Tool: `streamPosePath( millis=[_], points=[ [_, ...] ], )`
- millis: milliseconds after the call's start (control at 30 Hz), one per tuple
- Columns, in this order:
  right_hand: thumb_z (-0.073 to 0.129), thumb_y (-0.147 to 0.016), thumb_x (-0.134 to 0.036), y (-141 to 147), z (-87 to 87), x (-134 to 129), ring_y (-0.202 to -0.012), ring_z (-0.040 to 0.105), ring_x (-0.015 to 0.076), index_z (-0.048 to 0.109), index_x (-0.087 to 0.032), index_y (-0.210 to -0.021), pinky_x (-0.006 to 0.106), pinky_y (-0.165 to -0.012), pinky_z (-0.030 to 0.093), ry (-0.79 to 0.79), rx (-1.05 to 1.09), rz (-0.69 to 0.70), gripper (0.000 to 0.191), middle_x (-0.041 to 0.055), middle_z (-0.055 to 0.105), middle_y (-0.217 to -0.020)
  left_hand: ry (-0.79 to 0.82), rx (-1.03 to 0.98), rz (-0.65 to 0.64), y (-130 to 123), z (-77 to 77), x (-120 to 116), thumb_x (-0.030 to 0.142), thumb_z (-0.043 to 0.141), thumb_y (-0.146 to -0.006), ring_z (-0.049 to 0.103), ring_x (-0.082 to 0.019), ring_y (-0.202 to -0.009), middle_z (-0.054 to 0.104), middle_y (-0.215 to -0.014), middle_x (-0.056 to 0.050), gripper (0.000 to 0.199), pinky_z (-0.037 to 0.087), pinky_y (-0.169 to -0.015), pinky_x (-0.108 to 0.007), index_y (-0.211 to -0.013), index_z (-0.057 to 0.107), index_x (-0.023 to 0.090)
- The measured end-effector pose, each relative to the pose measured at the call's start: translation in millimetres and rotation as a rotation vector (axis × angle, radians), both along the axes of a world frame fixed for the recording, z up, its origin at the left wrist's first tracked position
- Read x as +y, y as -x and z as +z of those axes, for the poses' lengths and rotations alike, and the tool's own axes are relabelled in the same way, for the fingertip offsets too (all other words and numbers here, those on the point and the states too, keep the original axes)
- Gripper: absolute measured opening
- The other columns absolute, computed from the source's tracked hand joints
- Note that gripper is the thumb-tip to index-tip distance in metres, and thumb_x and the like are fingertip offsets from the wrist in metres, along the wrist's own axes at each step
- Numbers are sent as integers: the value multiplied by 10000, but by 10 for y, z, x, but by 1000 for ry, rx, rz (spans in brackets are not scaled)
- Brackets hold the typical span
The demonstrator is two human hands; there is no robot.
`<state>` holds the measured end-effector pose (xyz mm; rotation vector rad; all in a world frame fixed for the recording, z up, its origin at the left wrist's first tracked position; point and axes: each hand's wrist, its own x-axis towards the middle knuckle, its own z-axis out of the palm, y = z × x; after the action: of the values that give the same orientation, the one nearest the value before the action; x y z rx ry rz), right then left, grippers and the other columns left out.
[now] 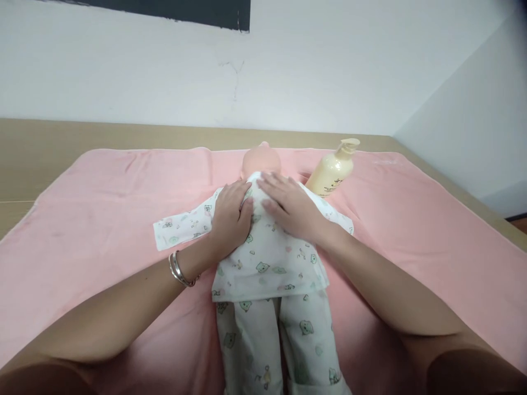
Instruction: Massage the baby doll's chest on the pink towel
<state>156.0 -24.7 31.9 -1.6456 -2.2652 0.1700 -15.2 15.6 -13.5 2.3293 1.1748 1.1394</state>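
A baby doll [262, 160] lies stretched out before me, its head at the far end. It is dressed in a white printed top [269, 271] and matching trousers [307, 340]. My left hand [234, 216] rests with extended fingers on the left side of the doll's upper chest. Flat on the right side, my right hand [290, 207] has its fingers spread near the collar. Both palms press on the cloth and grip nothing. One sleeve reaches out to the left; my right arm partly covers the other.
Under the doll spreads a pink blanket [102, 236] on a wooden surface [37, 142]. A cream pump bottle [331, 170] leans beside the doll's right shoulder area in view. A white wall [173, 77] with a dark panel [197, 11] stands behind.
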Motion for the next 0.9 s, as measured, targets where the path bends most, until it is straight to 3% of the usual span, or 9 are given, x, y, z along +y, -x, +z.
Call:
streamPosePath(
  millis=[133,200,267,367,467,633,767,900],
  points=[
    [230,-999,-460,-68,-36,97,-1440,351,348,370,-79,-1488,595,-1166,279,49,38,-297,635,185,395,-1544,8,81,75,-11,47,-47,330,327,-968,504,-259,-1304,585,-1381,-111,419,356,-1139,-497,-1276,560,169],
    [242,-996,-420,44,-45,-24,-1446,331,371,387,-49,-1471,607,-1163,277,25,0,-335,620,210,396,-1537,28,141,122,-12,80,-72,326,318,-966,496,-278,-1312,572,-1396,-128,442,327,-1143,-545,-1315,531,155],
    [280,-989,-374,170,-42,-166,-1468,279,382,378,-21,-1471,605,-1177,256,-37,-38,-285,606,231,361,-1550,55,227,175,-5,120,-90,328,305,-971,485,-310,-1323,537,-1430,-151,471,297,-1130,-621,-1366,483,144],
    [345,-970,-304,230,-12,-222,-1499,224,330,423,-58,-1459,544,-1218,220,-69,-32,-69,553,186,328,-1580,84,380,220,15,176,-102,370,286,-988,477,-358,-1327,477,-1480,-185,498,307,-1072,-705,-1409,442,155],
    [367,-969,-323,135,33,-52,-1502,235,268,466,-109,-1440,487,-1233,218,1,35,35,526,131,327,-1590,98,466,219,39,201,-99,430,269,-1001,477,-363,-1329,458,-1493,-191,533,407,-1017,-658,-1441,409,164],
    [321,-976,-407,47,50,142,-1497,232,319,292,-22,-1515,515,-1217,236,66,127,-240,663,187,274,-1596,31,499,200,82,154,-33,449,255,-1007,511,-336,-1302,485,-1470,-184,549,466,-1005,-558,-1440,416,153],
    [257,-989,-509,33,-11,83,-1496,224,341,303,12,-1502,522,-1220,211,110,101,-300,732,228,286,-1582,6,486,135,118,139,41,438,262,-1004,508,-329,-1311,516,-1435,-189,560,454,-1046,-520,-1430,426,115],
    [198,-1003,-503,-9,-83,97,-1490,244,332,331,42,-1479,498,-1225,208,70,48,-331,736,250,325,-1561,-48,509,132,88,254,-79,395,250,-997,530,-349,-1262,559,-1362,-213,565,457,-1051,-504,-1385,470,49]
  ],
)
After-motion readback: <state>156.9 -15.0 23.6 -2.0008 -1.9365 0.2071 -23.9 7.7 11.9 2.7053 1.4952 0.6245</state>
